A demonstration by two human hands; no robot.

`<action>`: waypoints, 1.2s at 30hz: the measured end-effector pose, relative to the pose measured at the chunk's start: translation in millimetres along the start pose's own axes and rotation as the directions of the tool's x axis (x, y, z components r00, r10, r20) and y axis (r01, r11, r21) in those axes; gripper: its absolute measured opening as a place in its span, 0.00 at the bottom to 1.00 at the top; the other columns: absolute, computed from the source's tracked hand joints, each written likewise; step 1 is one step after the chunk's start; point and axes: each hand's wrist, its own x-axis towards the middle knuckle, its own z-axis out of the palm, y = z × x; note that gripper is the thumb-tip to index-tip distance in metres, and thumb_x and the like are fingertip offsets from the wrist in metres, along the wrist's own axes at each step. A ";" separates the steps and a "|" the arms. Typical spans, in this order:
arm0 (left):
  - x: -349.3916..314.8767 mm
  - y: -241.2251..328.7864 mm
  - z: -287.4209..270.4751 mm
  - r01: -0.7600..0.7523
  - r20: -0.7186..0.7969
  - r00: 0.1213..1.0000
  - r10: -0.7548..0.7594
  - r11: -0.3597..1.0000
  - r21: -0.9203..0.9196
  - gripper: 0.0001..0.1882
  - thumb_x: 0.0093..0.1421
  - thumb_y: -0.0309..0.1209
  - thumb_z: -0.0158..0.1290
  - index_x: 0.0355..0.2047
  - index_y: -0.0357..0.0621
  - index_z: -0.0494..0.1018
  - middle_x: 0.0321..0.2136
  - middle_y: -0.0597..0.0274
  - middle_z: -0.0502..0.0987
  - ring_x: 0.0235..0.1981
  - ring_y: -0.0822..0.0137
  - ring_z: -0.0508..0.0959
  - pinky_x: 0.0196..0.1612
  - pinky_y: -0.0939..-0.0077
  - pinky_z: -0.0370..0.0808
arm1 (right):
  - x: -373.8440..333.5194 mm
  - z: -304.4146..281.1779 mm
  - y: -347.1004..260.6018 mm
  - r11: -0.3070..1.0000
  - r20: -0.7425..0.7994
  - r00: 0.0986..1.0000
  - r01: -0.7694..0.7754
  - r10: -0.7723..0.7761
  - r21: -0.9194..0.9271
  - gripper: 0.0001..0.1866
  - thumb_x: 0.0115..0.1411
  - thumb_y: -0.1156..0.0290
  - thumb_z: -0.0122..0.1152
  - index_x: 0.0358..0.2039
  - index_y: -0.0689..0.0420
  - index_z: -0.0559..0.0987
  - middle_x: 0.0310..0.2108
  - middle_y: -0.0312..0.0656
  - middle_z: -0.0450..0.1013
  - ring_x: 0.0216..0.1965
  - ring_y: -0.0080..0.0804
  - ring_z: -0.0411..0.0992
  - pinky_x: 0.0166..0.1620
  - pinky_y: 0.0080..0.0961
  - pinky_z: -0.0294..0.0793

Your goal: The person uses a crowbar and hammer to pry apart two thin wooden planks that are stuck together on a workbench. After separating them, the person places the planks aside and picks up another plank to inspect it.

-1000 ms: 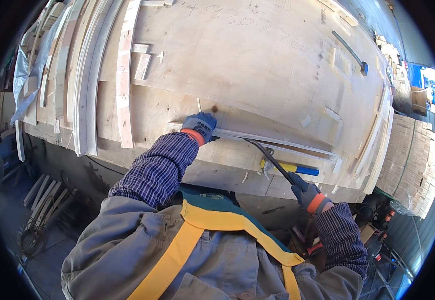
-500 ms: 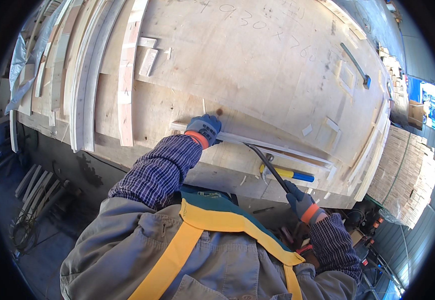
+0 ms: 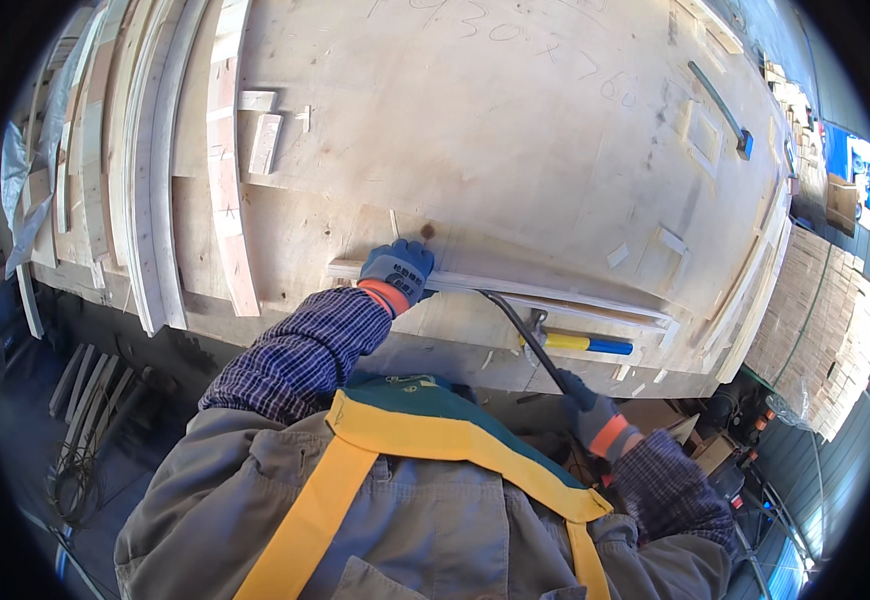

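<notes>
Blue-grey gloves with orange cuffs cover both hands. My left hand [image 3: 398,270] is closed over a long thin wooden strip [image 3: 545,293] near its left end, pressing it on the plywood. My right hand [image 3: 590,412], closed too, holds the lower end of a dark pry bar [image 3: 525,330]. The bar slants up and left, and its curved tip lies at the strip's near edge, right of my left hand. Whether the tip is under the strip I cannot tell. A claw hammer [image 3: 595,345] with a yellow and blue handle lies just right of the bar.
Large plywood sheets [image 3: 455,130] cover the bench. Long wooden battens [image 3: 223,150] lie across its left side, with small offcuts [image 3: 266,143] beside them. Another hammer [image 3: 725,112] rests at the far right. A stack of wood pieces [image 3: 805,310] stands beyond the right edge.
My right hand has moved slightly toward me with the pry bar. My left hand stays on the strip. The whole view has shifted a little.
</notes>
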 end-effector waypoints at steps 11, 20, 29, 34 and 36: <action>4.8 2.1 -2.2 0.028 0.062 0.998 -0.032 0.997 0.075 0.24 0.53 0.55 0.53 0.40 0.49 0.70 0.37 0.61 0.72 0.40 0.63 0.74 0.37 0.63 0.75 | 1.9 149.7 58.9 0.914 -0.142 0.987 0.128 -0.078 0.385 0.32 0.58 0.70 0.55 0.62 0.43 0.58 0.40 0.57 0.73 0.38 0.57 0.73 0.35 0.42 0.73; 3.6 6.0 3.4 0.061 0.050 0.996 -0.069 0.986 0.155 0.26 0.52 0.56 0.53 0.40 0.50 0.69 0.36 0.62 0.71 0.40 0.62 0.74 0.37 0.62 0.74 | 9.7 161.1 50.3 0.944 -0.303 0.951 0.155 -0.063 0.293 0.31 0.59 0.65 0.54 0.62 0.38 0.58 0.30 0.58 0.74 0.31 0.60 0.73 0.31 0.46 0.71; -2.1 5.8 0.0 0.072 -0.014 0.997 -0.071 0.995 0.074 0.29 0.51 0.58 0.53 0.42 0.49 0.68 0.39 0.60 0.72 0.43 0.61 0.74 0.40 0.63 0.74 | -5.2 57.2 62.9 0.972 -0.188 0.957 0.231 -0.221 0.033 0.28 0.62 0.66 0.49 0.63 0.46 0.58 0.38 0.58 0.74 0.38 0.57 0.74 0.41 0.42 0.73; -2.2 5.7 -2.9 0.085 0.033 0.996 -0.087 0.996 0.040 0.27 0.53 0.55 0.53 0.45 0.51 0.68 0.42 0.63 0.73 0.44 0.63 0.74 0.42 0.62 0.74 | -10.5 26.3 34.9 0.992 -0.130 0.984 0.126 -0.122 0.022 0.25 0.62 0.68 0.49 0.61 0.52 0.62 0.45 0.55 0.73 0.48 0.51 0.72 0.49 0.36 0.71; -2.7 4.8 -3.5 0.078 0.011 0.997 -0.078 0.996 0.034 0.27 0.52 0.56 0.53 0.43 0.50 0.68 0.40 0.64 0.73 0.43 0.63 0.75 0.39 0.62 0.75 | -8.8 24.0 21.7 0.995 -0.117 0.989 0.097 -0.092 0.037 0.25 0.62 0.68 0.50 0.60 0.53 0.63 0.48 0.56 0.72 0.50 0.50 0.71 0.51 0.35 0.69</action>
